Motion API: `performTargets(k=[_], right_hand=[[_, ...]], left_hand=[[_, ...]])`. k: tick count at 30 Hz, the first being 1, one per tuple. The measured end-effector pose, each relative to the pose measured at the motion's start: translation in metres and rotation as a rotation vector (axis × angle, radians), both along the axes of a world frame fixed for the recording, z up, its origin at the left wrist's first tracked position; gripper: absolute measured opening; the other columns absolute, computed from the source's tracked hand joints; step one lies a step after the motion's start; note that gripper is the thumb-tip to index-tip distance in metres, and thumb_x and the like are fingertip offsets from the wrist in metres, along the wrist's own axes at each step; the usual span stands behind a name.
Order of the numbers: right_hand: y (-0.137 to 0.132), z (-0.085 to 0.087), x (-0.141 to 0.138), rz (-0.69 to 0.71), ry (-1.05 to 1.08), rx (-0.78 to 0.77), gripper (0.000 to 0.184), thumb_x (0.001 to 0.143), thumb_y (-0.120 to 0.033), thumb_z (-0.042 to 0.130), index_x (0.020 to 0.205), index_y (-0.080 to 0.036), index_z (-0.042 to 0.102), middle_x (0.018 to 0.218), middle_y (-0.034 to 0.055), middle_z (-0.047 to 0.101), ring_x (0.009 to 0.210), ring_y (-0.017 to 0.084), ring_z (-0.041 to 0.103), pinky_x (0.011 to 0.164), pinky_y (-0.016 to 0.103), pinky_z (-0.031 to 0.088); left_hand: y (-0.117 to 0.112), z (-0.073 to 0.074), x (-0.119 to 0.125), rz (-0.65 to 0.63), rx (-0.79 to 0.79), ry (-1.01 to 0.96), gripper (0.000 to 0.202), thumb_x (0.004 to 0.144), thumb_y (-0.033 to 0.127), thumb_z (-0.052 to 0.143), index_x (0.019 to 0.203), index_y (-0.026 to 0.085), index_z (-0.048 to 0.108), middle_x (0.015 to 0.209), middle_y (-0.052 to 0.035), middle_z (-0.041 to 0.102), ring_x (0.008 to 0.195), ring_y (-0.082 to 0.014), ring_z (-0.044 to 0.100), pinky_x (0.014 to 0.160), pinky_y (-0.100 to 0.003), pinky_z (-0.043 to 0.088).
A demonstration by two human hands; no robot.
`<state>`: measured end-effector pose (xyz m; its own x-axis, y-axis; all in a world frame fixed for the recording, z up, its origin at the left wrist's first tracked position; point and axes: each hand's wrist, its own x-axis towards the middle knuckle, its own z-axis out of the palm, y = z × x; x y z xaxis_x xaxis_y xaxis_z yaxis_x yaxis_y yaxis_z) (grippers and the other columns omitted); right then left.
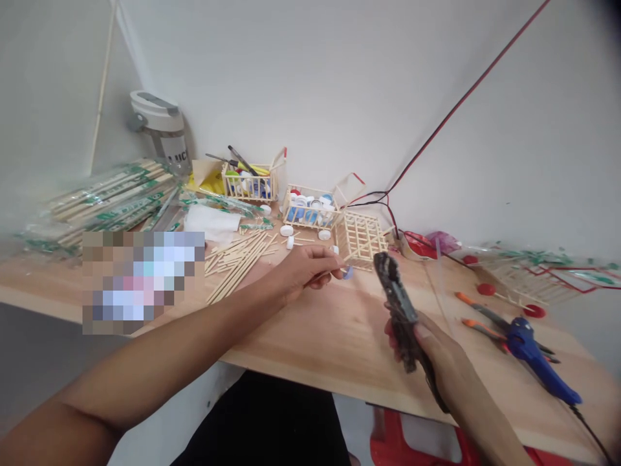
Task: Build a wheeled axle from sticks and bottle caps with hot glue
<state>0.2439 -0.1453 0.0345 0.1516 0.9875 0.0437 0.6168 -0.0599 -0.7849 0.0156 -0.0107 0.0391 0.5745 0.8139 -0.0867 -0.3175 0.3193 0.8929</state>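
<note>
My left hand (pixel 317 266) is closed in a pinch above the middle of the table. At its fingertips shows a small bluish translucent piece (pixel 348 272); whether the fingers grip it or something thinner is too small to tell. My right hand (pixel 427 349) is wrapped round a dark, worn pliers-like tool (pixel 398 310), its head pointing up and away from me. Just beyond the left fingertips stands a stick-built frame (pixel 361 239). White bottle caps (pixel 325 235) lie near it, and loose thin wooden sticks (pixel 242 262) are spread left of the hand.
Stick baskets (pixel 310 217) of caps and tools stand by the wall. Packaged sticks (pixel 111 194), a tumbler (pixel 162 129) and a blurred-out patch (pixel 143 281) are left. A blue glue gun (pixel 538 356), orange-handled pliers (pixel 480 310) and a red-wheeled stick cart (pixel 514 281) are right.
</note>
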Motion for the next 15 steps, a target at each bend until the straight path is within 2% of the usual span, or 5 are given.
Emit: performTargets(k=[3, 11, 15], right_hand=[[-0.009, 0.011, -0.009, 0.045, -0.009, -0.150, 0.045, 0.091, -0.054, 0.041, 0.101, -0.018, 0.065, 0.086, 0.0081, 0.070, 0.073, 0.022, 0.064, 0.063, 0.031, 0.052], [0.009, 0.001, -0.012, 0.086, 0.012, -0.249, 0.056, 0.091, -0.064, 0.034, 0.094, -0.018, 0.067, 0.083, 0.0084, 0.071, 0.074, 0.023, 0.065, 0.066, 0.032, 0.052], [0.010, 0.006, -0.017, 0.107, 0.001, -0.298, 0.055, 0.091, -0.064, 0.033, 0.093, -0.019, 0.065, 0.083, 0.0074, 0.070, 0.075, 0.022, 0.064, 0.068, 0.032, 0.051]], left_hand=[[-0.001, 0.000, 0.002, 0.021, 0.018, 0.012, 0.014, 0.074, 0.020, 0.067, 0.068, 0.009, 0.060, 0.065, -0.0031, 0.063, 0.043, -0.0028, 0.040, 0.041, -0.019, 0.021], [-0.003, 0.000, 0.003, -0.015, -0.077, -0.004, 0.015, 0.078, 0.011, 0.058, 0.064, 0.010, 0.055, 0.060, -0.0040, 0.062, 0.041, -0.0035, 0.041, 0.039, -0.018, 0.023], [-0.006, 0.003, 0.002, 0.003, -0.048, -0.019, 0.014, 0.078, 0.011, 0.060, 0.065, 0.011, 0.054, 0.061, -0.0044, 0.063, 0.042, -0.0035, 0.042, 0.040, -0.018, 0.023]])
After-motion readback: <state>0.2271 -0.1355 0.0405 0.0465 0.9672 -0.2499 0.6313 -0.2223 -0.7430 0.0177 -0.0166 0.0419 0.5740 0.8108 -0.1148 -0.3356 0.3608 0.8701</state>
